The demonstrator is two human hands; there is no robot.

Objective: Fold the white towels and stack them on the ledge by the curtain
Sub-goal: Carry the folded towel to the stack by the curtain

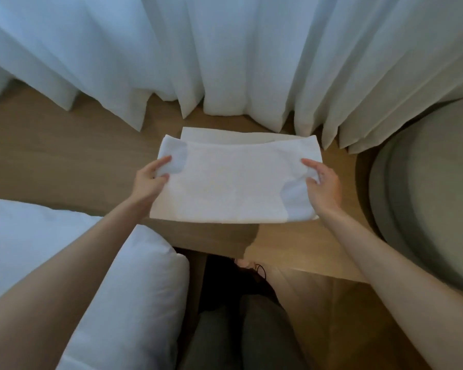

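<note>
Folded towel (230, 188): white, held flat at the centre of the view, above the wooden ledge (64, 161); whether its underside touches the ledge or the towel beneath cannot be told.
Left hand (151, 177): at 9 o'clock of the folded towel, closed on its left edge, thumb on top, fingers tucked under.
Right hand (322, 184): at 3 o'clock of the folded towel, closed on its right edge, thumb on top and pointing inward.
Second towel (225, 137): white, lying on the ledge at 12 o'clock of the held one, mostly covered by it, only its far strip showing.
Curtain (225, 54): pale, pleated, hanging across the top of the view from 10 to 2 o'clock, its hem meeting the ledge just beyond the second towel.
Pillow (134, 276): white, at 7 o'clock, under the left forearm.
Round cushion (425, 188): grey-green, at 3 o'clock, well apart from the towels.
Legs (241, 337): in grey trousers, at 6 o'clock.
</note>
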